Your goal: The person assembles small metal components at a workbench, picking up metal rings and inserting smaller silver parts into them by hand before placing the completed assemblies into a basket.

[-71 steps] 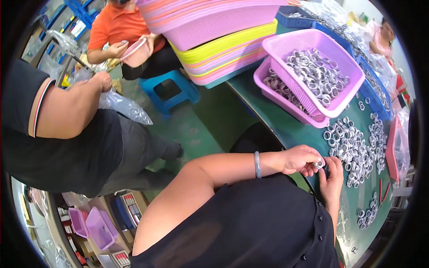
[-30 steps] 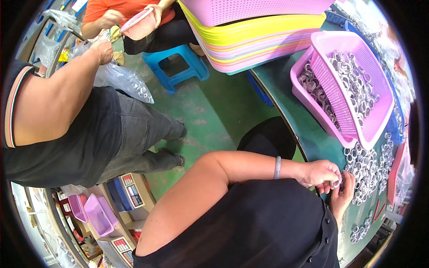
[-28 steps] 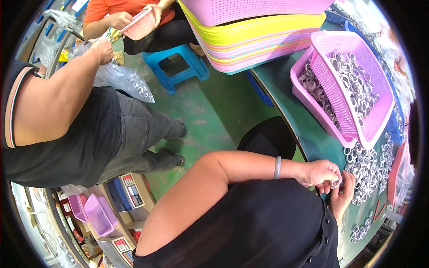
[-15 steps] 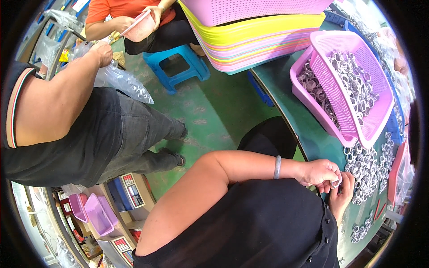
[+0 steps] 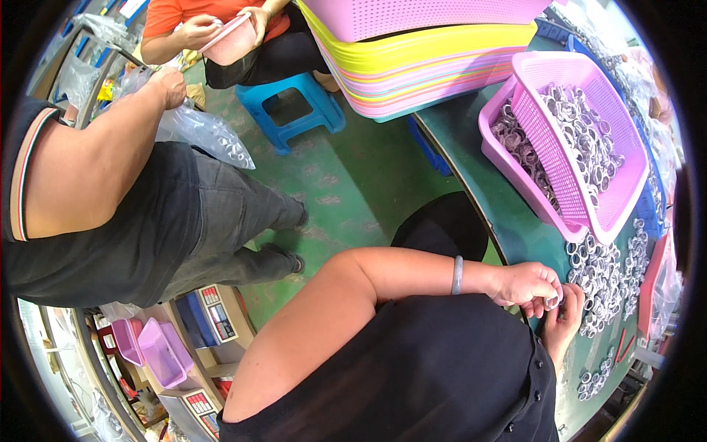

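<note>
A co-worker's hand [image 5: 197,32] has risen; left hand [image 5: 527,284] pinches a ring [image 5: 552,303], right hand [image 5: 565,317] half-curled, grip unclear; purple basket [image 5: 549,151] holds rings [image 5: 583,136].

blue stool [image 5: 317,105], stacked plastic baskets [image 5: 427,68]

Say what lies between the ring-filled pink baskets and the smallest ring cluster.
The head view shows a large pile of silvery rings, then a strip of green tabletop.

No text legible; markings on red-and-white panels [image 5: 219,317] at lower left too small.
</note>
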### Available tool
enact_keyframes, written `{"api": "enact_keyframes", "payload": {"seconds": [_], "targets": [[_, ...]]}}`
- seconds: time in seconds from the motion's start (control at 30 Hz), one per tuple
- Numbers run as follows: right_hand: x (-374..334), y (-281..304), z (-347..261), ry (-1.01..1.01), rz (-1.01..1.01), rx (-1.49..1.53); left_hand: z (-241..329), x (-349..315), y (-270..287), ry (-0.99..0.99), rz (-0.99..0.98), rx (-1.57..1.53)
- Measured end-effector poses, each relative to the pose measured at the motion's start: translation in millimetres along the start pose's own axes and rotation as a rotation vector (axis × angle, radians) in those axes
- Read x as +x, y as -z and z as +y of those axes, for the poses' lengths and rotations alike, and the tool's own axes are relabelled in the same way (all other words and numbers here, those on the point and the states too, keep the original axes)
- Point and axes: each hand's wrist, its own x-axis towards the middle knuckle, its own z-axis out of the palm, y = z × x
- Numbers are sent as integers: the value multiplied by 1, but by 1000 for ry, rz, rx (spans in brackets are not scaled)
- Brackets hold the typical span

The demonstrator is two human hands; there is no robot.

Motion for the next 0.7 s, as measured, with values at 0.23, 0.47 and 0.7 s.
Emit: {"api": "enact_keyframes", "payload": {"seconds": [0.23, 0.47, 0.7], "targets": [[1, 1, -4, -10, 57, 29, 0, -1, -1, -4, 9, 18], [-3, 3, 0, -126, 29, -1, -3, 1, 0, -7, 15, 8], [-2, 4, -3, -63, 34, -22, -4, 3, 1, -13, 32, 20]]}}
